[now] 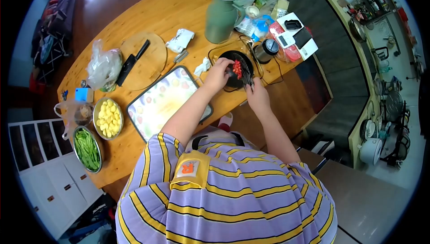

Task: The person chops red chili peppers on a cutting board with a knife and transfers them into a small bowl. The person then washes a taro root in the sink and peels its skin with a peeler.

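A long couch is far left, beside shiny brown floor. White drawers stand near left.

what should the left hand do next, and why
Perhaps draw the left hand back a little: it is close beside the red pieces over the black dish, and the right hand holds what looks like a dark wiry utensil, which may need room.

Before you: one orange-brown wooden table, far edge curved. Bearing, at your left: round green-filled metal bowl; round yellow-filled metal bowl; round pale wooden board. Farther right: rectangular dark-rimmed floral tray; tall green flask; round black vessel, underside hidden.
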Motion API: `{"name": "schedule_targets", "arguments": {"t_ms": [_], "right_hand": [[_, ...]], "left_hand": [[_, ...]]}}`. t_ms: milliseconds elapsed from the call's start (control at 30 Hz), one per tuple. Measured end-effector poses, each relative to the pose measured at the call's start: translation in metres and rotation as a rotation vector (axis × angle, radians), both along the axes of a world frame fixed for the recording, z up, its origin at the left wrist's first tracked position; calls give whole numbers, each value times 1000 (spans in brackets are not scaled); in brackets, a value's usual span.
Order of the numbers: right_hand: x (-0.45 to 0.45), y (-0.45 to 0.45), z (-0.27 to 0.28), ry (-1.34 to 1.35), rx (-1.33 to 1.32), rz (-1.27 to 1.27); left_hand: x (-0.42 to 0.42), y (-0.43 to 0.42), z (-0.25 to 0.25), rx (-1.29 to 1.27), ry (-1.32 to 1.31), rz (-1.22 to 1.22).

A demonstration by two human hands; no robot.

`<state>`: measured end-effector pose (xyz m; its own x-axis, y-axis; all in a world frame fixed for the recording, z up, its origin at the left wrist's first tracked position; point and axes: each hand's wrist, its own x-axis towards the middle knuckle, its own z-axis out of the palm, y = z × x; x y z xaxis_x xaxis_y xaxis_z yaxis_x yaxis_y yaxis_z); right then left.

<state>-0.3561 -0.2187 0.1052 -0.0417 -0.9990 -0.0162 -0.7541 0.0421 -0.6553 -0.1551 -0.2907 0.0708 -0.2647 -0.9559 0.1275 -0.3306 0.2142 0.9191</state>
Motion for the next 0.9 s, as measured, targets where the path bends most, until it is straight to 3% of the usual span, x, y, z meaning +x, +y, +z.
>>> {"name": "schedule_targets", "arguments": {"t_ms": [100, 267, 333, 433, 567, 633, 767, 833, 900], "right_hand": [[-18, -17, -5, 3, -20, 1], [-50, -37, -34, -339, 251, -25], [-51, -37, -19, -580, 423, -80], [-54, -42, 1, -733, 503, -99], [-70, -46, 0, -697, 491, -88], [-74, -50, -5, -686, 466, -66], [-72, -48, 1, -635, 502, -16], [-70, -46, 8, -663, 552, 14], [-69, -45, 9, -665, 507, -18]], "left_hand": [[-12, 6, 0, -429, -409, 214], [-46, 19, -14, -370, -534, 181], [-60, 25, -15, -330, -510, 126], [-69, 28, -18, -292, -535, 85], [-60, 23, -56, -224, -559, 303], [-56, 18, -47, -225, -539, 352], [-69, 10, -18, -287, -461, 152], [-75, 7, -28, -269, -491, 202], [-71, 4, -45, -206, -503, 399]]}}
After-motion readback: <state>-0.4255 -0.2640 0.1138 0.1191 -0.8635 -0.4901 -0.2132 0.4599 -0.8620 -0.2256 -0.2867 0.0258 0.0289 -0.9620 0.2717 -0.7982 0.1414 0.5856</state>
